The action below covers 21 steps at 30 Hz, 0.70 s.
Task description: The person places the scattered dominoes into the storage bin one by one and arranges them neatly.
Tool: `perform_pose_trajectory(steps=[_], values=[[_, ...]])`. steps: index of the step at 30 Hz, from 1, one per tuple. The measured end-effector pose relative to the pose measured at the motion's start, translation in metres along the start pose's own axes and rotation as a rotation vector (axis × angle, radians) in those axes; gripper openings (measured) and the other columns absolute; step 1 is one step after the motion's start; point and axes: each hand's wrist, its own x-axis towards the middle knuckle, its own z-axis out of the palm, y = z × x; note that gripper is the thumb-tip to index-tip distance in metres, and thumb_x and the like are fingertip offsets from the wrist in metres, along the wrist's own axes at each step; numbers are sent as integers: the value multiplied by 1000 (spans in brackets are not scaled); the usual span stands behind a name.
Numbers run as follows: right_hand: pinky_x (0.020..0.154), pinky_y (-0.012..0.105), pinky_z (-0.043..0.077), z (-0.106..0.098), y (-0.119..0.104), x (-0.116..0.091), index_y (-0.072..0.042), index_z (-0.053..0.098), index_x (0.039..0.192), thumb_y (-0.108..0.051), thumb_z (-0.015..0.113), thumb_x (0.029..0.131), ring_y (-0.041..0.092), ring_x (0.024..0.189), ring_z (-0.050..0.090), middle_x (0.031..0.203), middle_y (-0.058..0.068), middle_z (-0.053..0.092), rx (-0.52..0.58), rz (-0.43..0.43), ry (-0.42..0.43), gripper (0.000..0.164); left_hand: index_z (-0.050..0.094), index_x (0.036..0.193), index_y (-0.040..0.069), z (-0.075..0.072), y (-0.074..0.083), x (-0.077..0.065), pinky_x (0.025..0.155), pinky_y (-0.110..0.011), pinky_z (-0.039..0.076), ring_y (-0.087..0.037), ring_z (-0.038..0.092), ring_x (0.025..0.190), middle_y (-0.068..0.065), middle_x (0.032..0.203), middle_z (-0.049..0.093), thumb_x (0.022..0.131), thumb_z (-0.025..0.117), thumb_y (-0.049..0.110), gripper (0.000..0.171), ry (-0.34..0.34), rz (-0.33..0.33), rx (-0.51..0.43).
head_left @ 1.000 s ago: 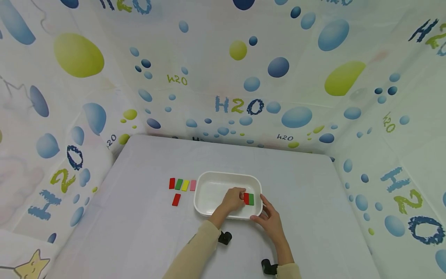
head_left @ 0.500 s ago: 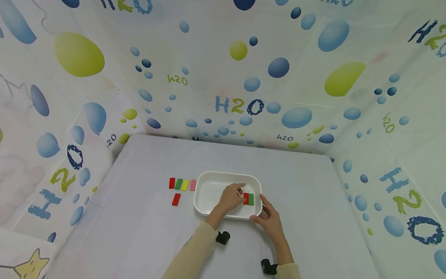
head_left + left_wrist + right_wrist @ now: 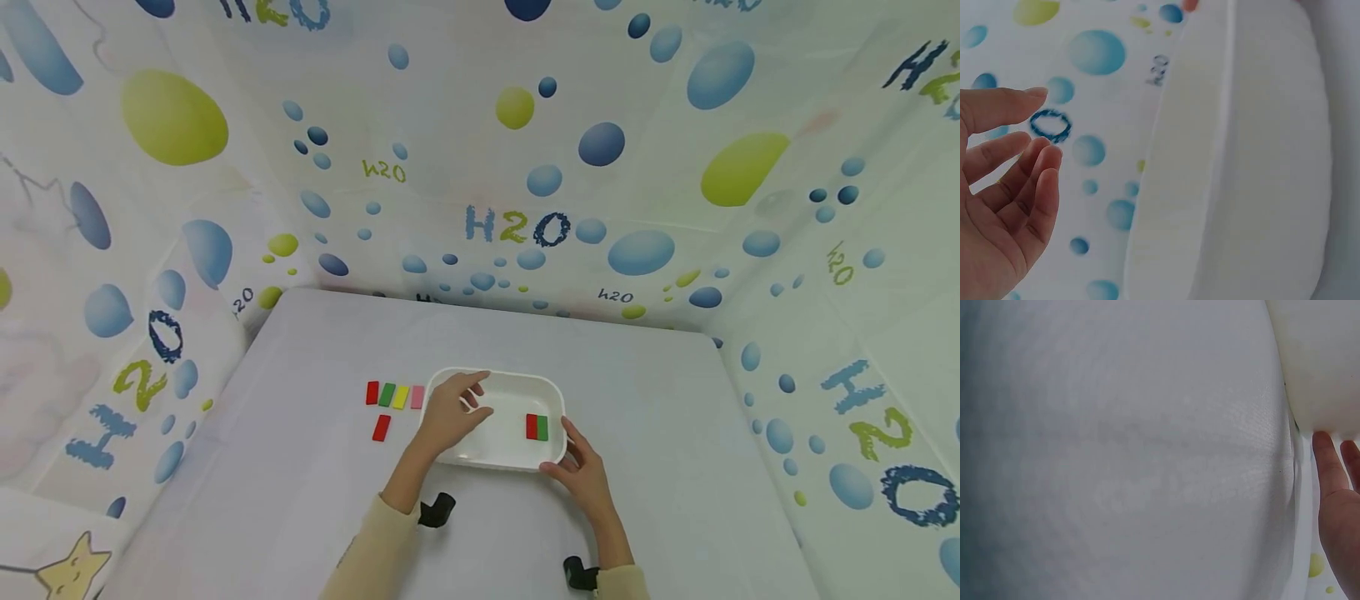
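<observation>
large "H2O" (image 3: 514, 227) on patterned backdrop (image 3: 450, 108), smaller "h2O" (image 3: 384, 171) repeated there

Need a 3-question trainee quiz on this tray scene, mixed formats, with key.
1. What is the left hand holding?
2. True or false: more visible coloured pieces lie outside the white tray than inside it.
3. In the head view, the right hand touches the tray's: A) left end, B) right end, C) far side.

Key:
1. Nothing; its thumb and fingertips are apart.
2. True: five outside, two inside.
3. B.
</observation>
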Motion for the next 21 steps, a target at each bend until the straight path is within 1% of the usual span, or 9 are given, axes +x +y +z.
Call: perform_pose_trajectory(steps=[3,5,8,10,12,14,17,21], values=[[96,30,49,0,-2,0,-12,39,150,-2,82,74,41,135,44,156,15,35,8,19,0,88,64,125,6,-22,-6,-8,74,-34,57,-19,62,81,-9,96,64,78,79,6,49,57,-65,-21],[95,30,49,0,-8,-2,-10,39,150,-1,82,74,42,135,44,155,16,36,6,28,3,88,64,124,6,-37,-14,-14,75,-33,56,-20,61,82,-10,96,64,78,79,6,48,96,-106,-36],[95,32,49,1,-20,-5,-6,39,149,0,81,74,44,133,45,153,20,37,-9,18,7,86,64,123,4,-57,-34,-23,73,-26,54,-23,61,84,-14,98,63,77,80,5,49,149,-148,-38],[94,32,49,1,-26,-7,-3,38,149,-1,81,75,46,132,45,153,22,37,-31,-4,7,85,63,124,3,-68,-49,-30,71,-21,52,-24,61,85,-16,100,62,77,80,4,50,176,-184,-27],[95,33,49,2,-29,-8,-2,38,149,-1,80,75,47,131,46,152,23,37,-37,-12,3,85,62,125,2,-78,-64,-38,71,-17,50,-26,61,87,-19,103,62,77,80,4,51,193,-240,-24],[96,34,49,2,-30,-9,-2,37,149,0,80,76,47,131,45,152,24,36,-30,-10,-2,85,61,127,1,-85,-76,-47,71,-16,49,-27,61,91,-20,107,61,78,79,5,52,196,-316,-28],[97,36,47,1,-30,-8,-3,38,149,1,80,75,46,132,44,153,23,36,-2,4,-8,85,57,130,2,-91,-91,-58,71,-16,48,-29,60,95,-20,112,60,82,76,9,52,180,-413,-15],[98,35,47,2,-27,-7,-7,39,149,1,80,74,43,134,44,154,19,37,11,22,0,86,56,132,3,-93,-107,-66,71,-18,48,-30,58,99,-19,114,59,85,73,11,51,141,-478,6]])
